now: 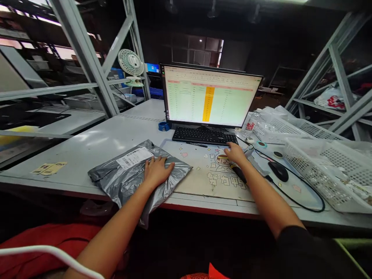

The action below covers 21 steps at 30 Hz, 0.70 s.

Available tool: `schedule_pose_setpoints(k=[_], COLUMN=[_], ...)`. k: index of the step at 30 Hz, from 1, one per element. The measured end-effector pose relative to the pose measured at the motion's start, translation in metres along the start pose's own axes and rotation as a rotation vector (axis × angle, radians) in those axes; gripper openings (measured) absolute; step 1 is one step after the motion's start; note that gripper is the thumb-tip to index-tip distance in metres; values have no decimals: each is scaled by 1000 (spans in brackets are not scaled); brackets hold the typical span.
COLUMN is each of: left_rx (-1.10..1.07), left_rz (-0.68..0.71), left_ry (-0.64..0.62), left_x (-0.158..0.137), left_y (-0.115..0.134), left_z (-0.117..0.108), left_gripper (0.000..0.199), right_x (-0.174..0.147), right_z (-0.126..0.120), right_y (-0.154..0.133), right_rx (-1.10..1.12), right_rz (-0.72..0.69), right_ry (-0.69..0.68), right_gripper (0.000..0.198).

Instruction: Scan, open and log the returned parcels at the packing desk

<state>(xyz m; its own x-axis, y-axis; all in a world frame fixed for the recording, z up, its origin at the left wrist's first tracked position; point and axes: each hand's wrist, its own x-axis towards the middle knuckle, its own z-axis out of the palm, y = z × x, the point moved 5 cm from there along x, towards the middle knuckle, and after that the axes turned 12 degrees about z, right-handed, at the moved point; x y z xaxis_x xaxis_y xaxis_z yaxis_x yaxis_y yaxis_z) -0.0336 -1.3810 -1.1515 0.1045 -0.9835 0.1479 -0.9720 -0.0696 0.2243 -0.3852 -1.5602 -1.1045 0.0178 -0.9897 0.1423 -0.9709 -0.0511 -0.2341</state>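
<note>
Grey steel racking surrounds a pale worktable (95,141). Left hand (157,170) lies flat, fingers spread and released, pressing a grey poly mailer (128,174) at the near left edge. Right hand (236,153) rests fingers loosely curled at the keyboard (203,135) corner, grasping nothing, below 1 monitor (210,97).

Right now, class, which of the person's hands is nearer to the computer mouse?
The right hand. It rests by the keyboard, a little left of the mouse. The left hand lies flat on the grey parcel, far off to the left.
</note>
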Motion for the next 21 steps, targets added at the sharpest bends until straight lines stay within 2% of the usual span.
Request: schedule_pose_setpoints(k=[2, 5, 8, 14, 21], left_rx=[9, 18, 25, 33, 18], left_rz=[-16, -16, -8, -20, -1], left_ry=[35, 73, 100, 133, 189], left_x=[-1, -5, -8, -8, -9], left_y=[3, 4, 3, 3, 1], left_z=[3, 5, 5, 7, 11], left_gripper=[72, 69, 67, 61, 59], right_x=[16, 33, 45, 64, 52], right_z=[20, 37, 44, 43, 33], right_y=[-13, -21, -22, -20, -38], right_rx=[-9, -22, -39, -68, -49], right_rz=[7, 69, 133, 191, 75], right_ry=[-61, -45, -42, -66, -35], right_gripper=[65, 81, 79, 78, 64])
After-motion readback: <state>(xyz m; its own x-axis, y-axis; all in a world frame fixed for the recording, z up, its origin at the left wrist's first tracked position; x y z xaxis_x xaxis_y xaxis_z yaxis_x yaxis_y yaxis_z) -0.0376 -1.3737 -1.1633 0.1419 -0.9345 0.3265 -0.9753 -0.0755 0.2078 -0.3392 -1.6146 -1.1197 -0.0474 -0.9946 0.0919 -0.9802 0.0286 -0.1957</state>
